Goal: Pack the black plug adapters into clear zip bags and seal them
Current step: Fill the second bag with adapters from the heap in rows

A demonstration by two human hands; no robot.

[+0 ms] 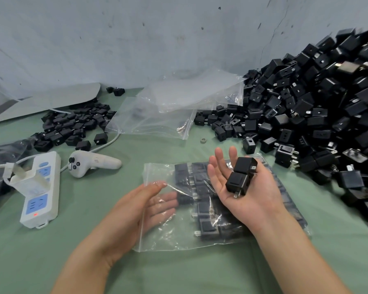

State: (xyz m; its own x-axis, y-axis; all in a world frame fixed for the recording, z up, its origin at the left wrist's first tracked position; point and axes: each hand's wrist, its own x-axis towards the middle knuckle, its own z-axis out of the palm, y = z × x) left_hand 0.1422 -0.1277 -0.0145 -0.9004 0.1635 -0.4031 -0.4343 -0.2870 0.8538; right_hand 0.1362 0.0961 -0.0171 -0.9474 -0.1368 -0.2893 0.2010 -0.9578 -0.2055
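A clear zip bag (157, 236) lies flat on the green cloth, its right half filled with rows of black plug adapters (206, 228). My left hand (136, 211) is at the bag's open left end. Its straight fingers reach inside under the top film and the thumb rests above it. My right hand (249, 200) hovers palm up over the bag. It holds two black plug adapters (241, 177) stacked at the thumb side of the palm. Three fingers point straight out; the thumb is hidden behind the adapters.
A big heap of loose adapters (319, 102) fills the right side, and a smaller pile (72, 126) lies at the back left. Empty zip bags (168, 111) lie at the back centre. A white power strip (40, 187) and a white controller (94, 163) sit at the left.
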